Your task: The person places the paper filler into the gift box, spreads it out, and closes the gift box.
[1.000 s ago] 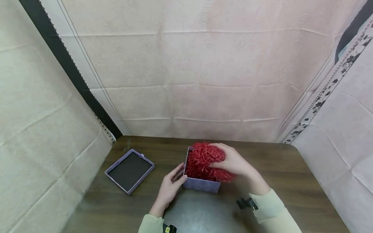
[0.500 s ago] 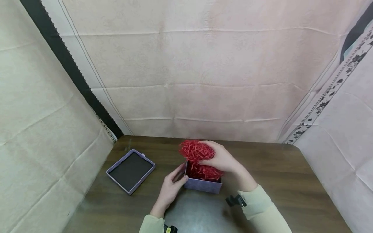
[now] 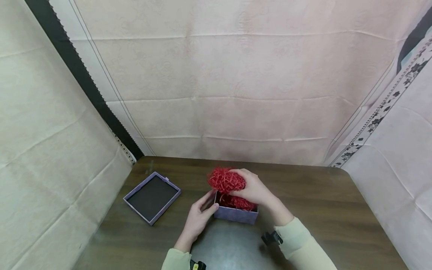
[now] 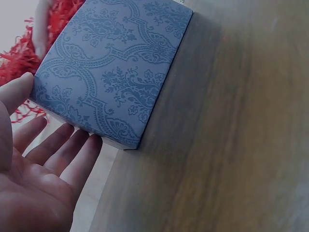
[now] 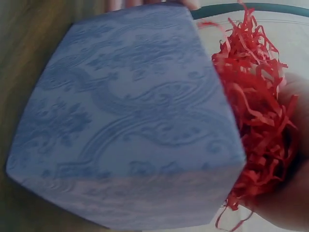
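A: ok so what were we actually holding there?

B: Our right hand (image 3: 253, 189) was clamped on a clump of red paper shreds (image 3: 226, 180), thumb on one side and fingers on the other, up over the box's far rim. Our left hand (image 3: 197, 219) gripped the near left corner of the purple patterned box (image 3: 236, 215), so the hands were apart with the box between them.

A: anything in the box?

B: Yep, more red shreds (image 3: 240, 203), just below our right hand. The shallow lid (image 3: 153, 198) lay dark side up on the wooden table (image 3: 337, 217), left of our left hand and well apart from it.
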Motion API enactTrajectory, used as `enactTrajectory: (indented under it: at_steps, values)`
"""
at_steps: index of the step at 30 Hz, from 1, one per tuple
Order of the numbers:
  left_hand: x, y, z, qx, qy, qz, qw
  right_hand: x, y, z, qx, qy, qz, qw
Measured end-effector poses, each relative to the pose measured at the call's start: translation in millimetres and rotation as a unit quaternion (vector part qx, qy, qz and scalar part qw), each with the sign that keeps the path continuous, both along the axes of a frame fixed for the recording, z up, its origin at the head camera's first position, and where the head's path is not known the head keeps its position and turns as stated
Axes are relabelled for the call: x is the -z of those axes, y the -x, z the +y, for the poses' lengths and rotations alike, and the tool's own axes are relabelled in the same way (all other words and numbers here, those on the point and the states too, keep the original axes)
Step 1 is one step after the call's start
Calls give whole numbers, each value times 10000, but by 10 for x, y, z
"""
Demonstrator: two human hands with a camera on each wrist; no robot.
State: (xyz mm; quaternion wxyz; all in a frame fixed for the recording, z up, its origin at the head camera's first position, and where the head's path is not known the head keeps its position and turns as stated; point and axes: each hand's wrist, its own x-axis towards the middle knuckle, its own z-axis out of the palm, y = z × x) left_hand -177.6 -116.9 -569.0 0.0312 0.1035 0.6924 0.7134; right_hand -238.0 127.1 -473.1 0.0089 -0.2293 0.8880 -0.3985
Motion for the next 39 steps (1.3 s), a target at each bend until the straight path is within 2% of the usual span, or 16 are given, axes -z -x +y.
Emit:
enactTrajectory:
  at_steps: [7, 11, 22, 27, 31, 35, 39]
  values:
    - [18, -19, -24, -77, 25, -116, 9999, 98, -27, -2, 30, -427, 212, 9989]
    - [29, -22, -20, -70, 43, -144, 9999, 141, -31, 15, 5, -842, 394, 9957]
    - [28, -14, -9, -18, 38, -91, 9999, 193, 4, -38, -223, -2074, 730, 9753]
    - [12, -13, -12, 2, 56, -89, 9999, 225, 39, -86, -280, -2174, 698, 9732]
    - [15, -7, -12, -16, 36, -110, 9999, 175, 45, -66, -383, -1991, 331, 9787]
    - [13, -3, -7, -9, -7, -92, 10000, -14, 21, 50, -658, -1565, -176, 9853]
    - [6, 2, -14, -5, -26, -80, 10000, -226, 15, 197, -856, -1337, -310, 9868]
